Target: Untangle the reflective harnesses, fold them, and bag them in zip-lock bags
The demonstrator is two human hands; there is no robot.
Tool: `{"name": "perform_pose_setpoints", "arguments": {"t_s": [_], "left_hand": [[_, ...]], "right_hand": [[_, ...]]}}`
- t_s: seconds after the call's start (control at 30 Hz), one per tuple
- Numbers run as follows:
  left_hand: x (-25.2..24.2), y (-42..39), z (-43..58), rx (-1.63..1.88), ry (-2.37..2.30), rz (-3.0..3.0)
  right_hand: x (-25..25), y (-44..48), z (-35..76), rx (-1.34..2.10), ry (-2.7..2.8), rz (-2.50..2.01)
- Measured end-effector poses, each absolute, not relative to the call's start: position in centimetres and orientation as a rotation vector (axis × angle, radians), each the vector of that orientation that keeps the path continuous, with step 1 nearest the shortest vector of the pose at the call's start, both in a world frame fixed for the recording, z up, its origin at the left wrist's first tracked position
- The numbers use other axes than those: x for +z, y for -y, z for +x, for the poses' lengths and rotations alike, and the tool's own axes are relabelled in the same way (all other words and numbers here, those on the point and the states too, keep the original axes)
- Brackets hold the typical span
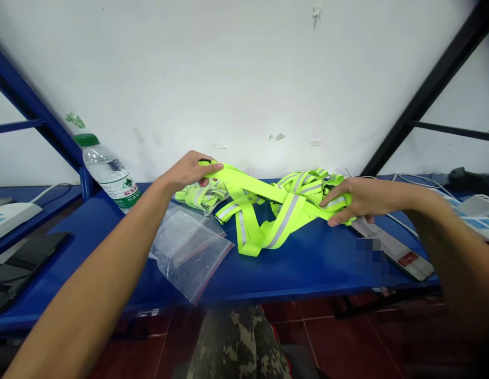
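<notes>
A neon yellow-green reflective strap harness (286,221) with grey stripes stretches between my two hands above the blue tabletop. My left hand (195,171) pinches one end of it, near a black buckle piece. On the other side, my right hand (349,200) is closed around a bunched part of the straps. Behind the harness, to the right, lies a heap of similar straps (303,181); where the two separate I cannot tell. Close under my left hand is a clear bag with a folded reflective strap bundle (205,196) in it.
Clear zip bags (189,247) lie left of centre on the blue table (291,273). A water bottle (112,173) with a green cap leans at the back left. A phone (398,250) lies at the right, a dark phone (25,268) at the left. White cables run along the right.
</notes>
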State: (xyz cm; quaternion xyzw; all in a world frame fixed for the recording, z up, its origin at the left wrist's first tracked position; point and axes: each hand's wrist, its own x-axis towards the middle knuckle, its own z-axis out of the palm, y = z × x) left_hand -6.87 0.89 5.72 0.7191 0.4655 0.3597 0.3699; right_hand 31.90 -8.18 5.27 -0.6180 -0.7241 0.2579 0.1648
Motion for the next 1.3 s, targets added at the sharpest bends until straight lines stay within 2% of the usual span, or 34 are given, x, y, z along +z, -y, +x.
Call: {"name": "perform_pose_setpoints", "arguments": {"t_s": [0.03, 0.1, 0.17, 0.23, 0.33, 0.4, 0.47, 0.57, 0.63, 0.67, 0.83, 1.0, 1.3], "left_hand": [[6.0, -1.8, -6.1, 0.979, -1.219, 1.889], [7.7, -3.8, -4.4, 1.291, -1.296, 1.924], [10.5, -5.1, -3.3, 1.622, -1.264, 1.858], [13.1, -5.3, -3.2, 1.841, -1.138, 1.785], [13.6, -3.1, -5.0, 1.854, -0.884, 1.78], [11.4, -1.1, -6.9, 1.617, -0.886, 1.815], [8.3, 0.7, -8.6, 1.14, -1.045, 1.954], [4.6, 2.1, -9.3, 0.273, -1.003, 2.153], [3.3, 2.8, -8.0, -0.087, -1.004, 2.279], [3.0, 3.2, -6.9, -0.16, -1.051, 2.365], [0.4, 6.2, -0.1, 0.108, -1.095, 2.823], [-3.5, 7.3, 3.0, 0.093, -1.043, 2.959], [-5.8, 5.7, 2.3, 0.181, -1.16, 3.187]], "right_hand": [[5.8, 7.3, 31.5, 0.669, 2.138, -1.951], [7.6, 5.5, 30.6, 0.242, 2.068, -2.065], [9.8, 4.4, 29.9, -0.179, 1.784, -1.763], [11.4, 4.3, 29.6, -0.361, 1.576, -1.457], [10.7, 5.6, 29.6, -0.446, 1.52, -1.407], [7.8, 6.6, 29.9, -0.477, 1.597, -1.549], [3.9, 7.4, 30.1, -0.437, 1.807, -1.647], [-1.6, 8.0, 30.1, -0.254, 2.176, -1.624], [-3.9, 8.1, 29.9, -0.048, 2.334, -1.676], [-4.5, 8.2, 29.8, 0.049, 2.386, -1.694], [-4.4, 8.9, 29.7, 0.332, 2.49, -1.575], [-3.4, 9.7, 30.2, 0.613, 2.457, -1.546], [-4.5, 9.0, 28.4, 0.598, 2.179, -1.634]]}}
